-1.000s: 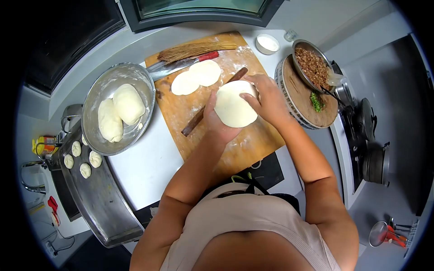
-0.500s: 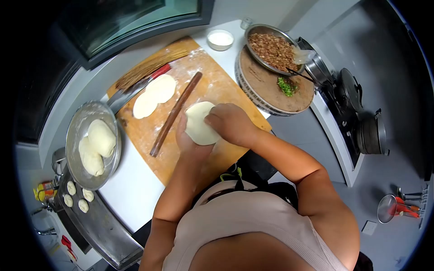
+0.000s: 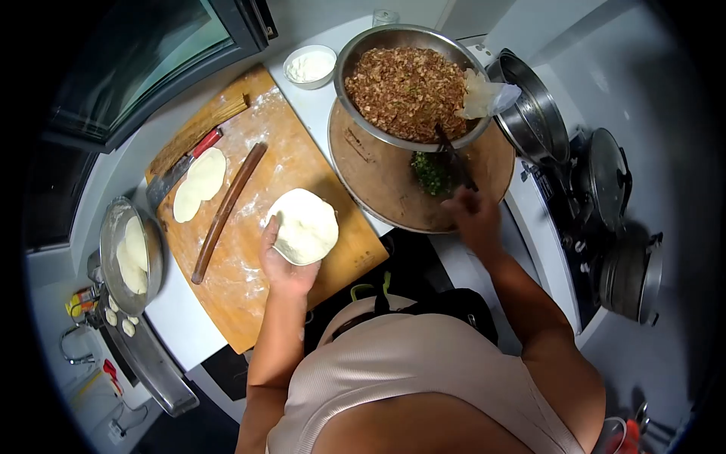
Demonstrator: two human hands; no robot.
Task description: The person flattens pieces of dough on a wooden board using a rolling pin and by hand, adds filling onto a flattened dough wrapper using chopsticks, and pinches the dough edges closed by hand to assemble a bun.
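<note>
The left hand is cupped under the round dough and holds it up, with the thumb on the edge. The dough is over the near part of the wooden board. With the dough as the middle of the clock and 12 straight ahead of the person, the right hand is at 3 o'clock. It is blurry and near the end of the dark sticks, and one cannot tell if it grips them.

The brown pin lies on the board at 9 o'clock. Past it, near 10 o'clock, are two flat sheets that touch. The knife is just beside them, then the brush.

Chopped greens sit on the round block near 2 o'clock. The sticks lean out of the meat in a big bowl at 1 o'clock. White powder fills a small bowl at 12.

Farther off, big lumps lie in a metal bowl at 9 o'clock. Little lumps are on the tray, near 8. A pan is at 3.
</note>
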